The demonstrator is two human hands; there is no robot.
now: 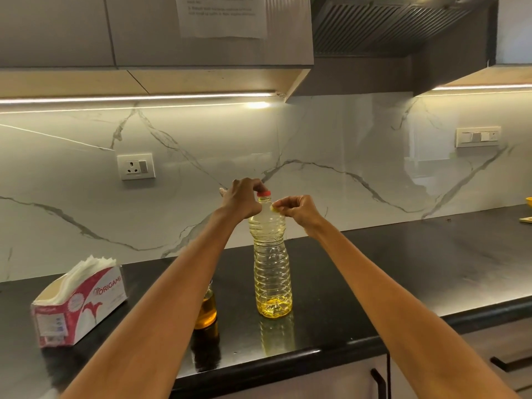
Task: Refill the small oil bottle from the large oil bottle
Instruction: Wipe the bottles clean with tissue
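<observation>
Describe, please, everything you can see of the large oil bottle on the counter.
The large oil bottle is clear ribbed plastic, standing upright on the black counter to the right of the small oil bottle. Only a shallow layer of yellow oil sits at its bottom; the rest looks empty. Its red cap is on. The left hand has its fingers at the cap, and the right hand pinches something small and yellowish beside the bottle's shoulder.

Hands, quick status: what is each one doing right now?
Left hand: fingers curled on the red cap of the large oil bottle.
Right hand: pinching something small and yellowish beside the bottle's neck; what it is cannot be told.
</observation>
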